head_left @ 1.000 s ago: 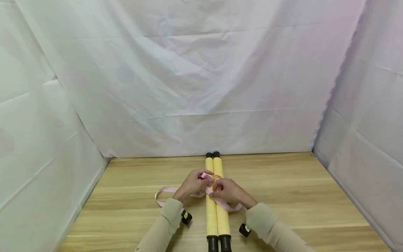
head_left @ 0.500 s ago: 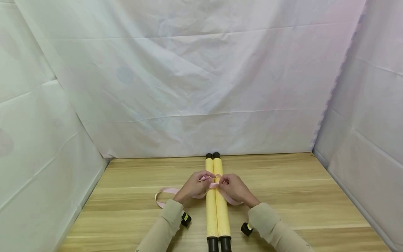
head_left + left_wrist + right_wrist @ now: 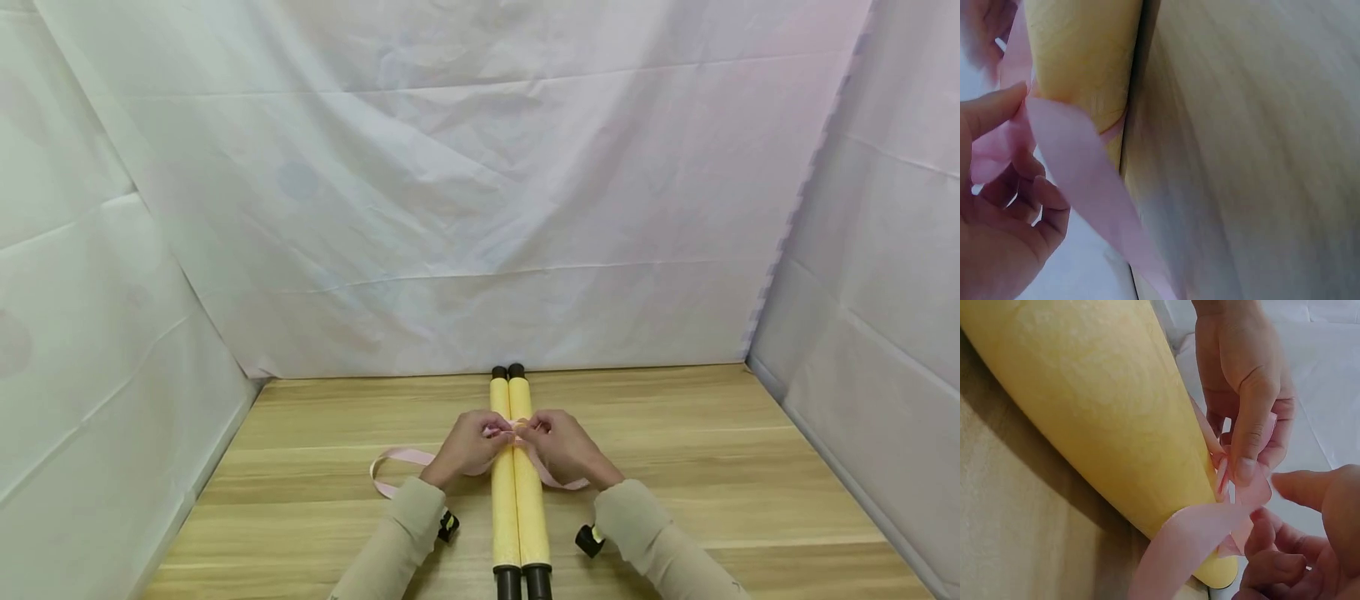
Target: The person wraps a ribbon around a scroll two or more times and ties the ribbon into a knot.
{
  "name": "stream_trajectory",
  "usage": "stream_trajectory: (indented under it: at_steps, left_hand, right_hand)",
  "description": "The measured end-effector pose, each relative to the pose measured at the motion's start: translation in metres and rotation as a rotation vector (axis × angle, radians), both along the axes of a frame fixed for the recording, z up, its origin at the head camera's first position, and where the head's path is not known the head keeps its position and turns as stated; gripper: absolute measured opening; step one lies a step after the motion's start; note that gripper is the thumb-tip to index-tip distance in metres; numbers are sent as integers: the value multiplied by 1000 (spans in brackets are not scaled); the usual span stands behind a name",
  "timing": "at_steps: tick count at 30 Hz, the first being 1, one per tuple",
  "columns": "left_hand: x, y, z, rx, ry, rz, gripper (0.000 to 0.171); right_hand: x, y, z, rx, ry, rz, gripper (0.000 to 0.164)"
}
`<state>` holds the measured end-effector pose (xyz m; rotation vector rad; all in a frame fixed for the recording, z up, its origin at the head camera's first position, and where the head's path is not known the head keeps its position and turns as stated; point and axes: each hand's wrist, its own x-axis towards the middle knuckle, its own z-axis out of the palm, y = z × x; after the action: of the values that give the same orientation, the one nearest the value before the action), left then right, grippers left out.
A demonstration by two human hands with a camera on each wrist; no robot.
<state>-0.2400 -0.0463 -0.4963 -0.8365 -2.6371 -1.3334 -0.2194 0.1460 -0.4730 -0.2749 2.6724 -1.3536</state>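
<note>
Two long yellow rolls [image 3: 530, 508] with dark knobbed ends, like rolled scrolls, lie side by side on the wooden table. A pink ribbon [image 3: 1191, 540] passes round them and is gathered at a knot on top. My left hand [image 3: 471, 443] pinches a folded loop of the ribbon between thumb and fingers, just over the left roll. From the other side, my right hand [image 3: 558, 443] pinches the ribbon close to the knot, thumb and curled fingers at its edge. One ribbon tail [image 3: 1094, 175] hangs down past my left fingers. The fingertips nearly meet and partly hide the knot.
A loose loop of ribbon lies on the table [image 3: 315, 517] left of my left wrist. White cloth [image 3: 480, 208] hangs behind and along both sides. Small black wrist cameras sit under both sleeves.
My right hand first drew the ribbon rightward across the rolls, then came back in to the knot beside my left fingers. The left hand stayed nearly in place, holding its loop.
</note>
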Motion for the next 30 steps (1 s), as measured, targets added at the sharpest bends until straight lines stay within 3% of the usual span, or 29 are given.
stream_trajectory:
  at_steps: [4, 11, 16, 21, 27, 30]
  left_hand:
    - [-1, 3, -1, 6, 25, 54, 8]
    - [-2, 7, 0, 9, 37, 116, 10]
    - [-3, 10, 0, 0, 41, 151, 12]
    - [-3, 12, 0, -1, 41, 164, 14]
    - [-3, 13, 1, 5, 2, 163, 17]
    - [-2, 15, 1, 17, 0, 160, 17]
  right_hand:
    - [-5, -1, 1, -19, -28, -46, 35]
    - [-19, -7, -11, -6, 51, -95, 40]
    - [-20, -11, -16, -51, 36, -105, 27]
    - [-17, -12, -15, -131, -54, -102, 10]
    - [-19, -12, -15, -98, -52, -122, 6]
    - [-18, -13, -14, -138, -61, -144, 9]
